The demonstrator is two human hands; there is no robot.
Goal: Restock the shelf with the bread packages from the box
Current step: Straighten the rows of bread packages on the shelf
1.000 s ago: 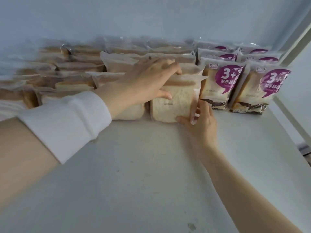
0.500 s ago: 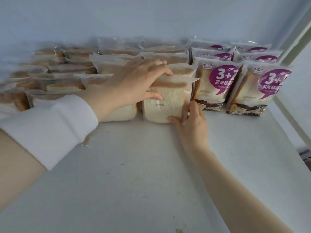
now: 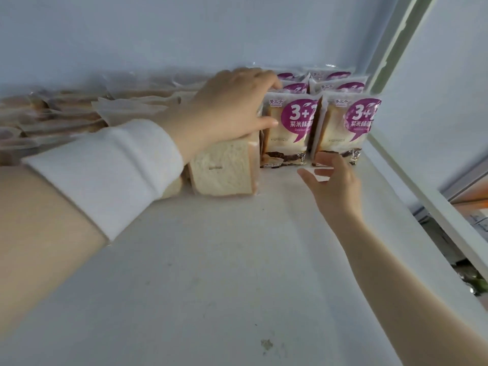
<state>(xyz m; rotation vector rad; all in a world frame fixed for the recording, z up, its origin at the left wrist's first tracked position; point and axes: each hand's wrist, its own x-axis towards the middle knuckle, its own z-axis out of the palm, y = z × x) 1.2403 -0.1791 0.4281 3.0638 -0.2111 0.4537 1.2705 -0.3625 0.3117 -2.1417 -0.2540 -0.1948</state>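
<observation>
On the white shelf (image 3: 237, 273), rows of bread packages (image 3: 126, 112) line the back wall. Left hand (image 3: 229, 112), white-sleeved, grips the top of a clear bread package (image 3: 221, 173) standing beside purple-labelled packages (image 3: 287, 130). Right hand (image 3: 335, 186) hovers just before them, fingers spread, holding nothing.

- The left hand (image 3: 232, 109) comes out of a thick white sleeve (image 3: 111, 170) with a folded cuff.
- The right hand (image 3: 334, 186) and forearm are bare.
</observation>
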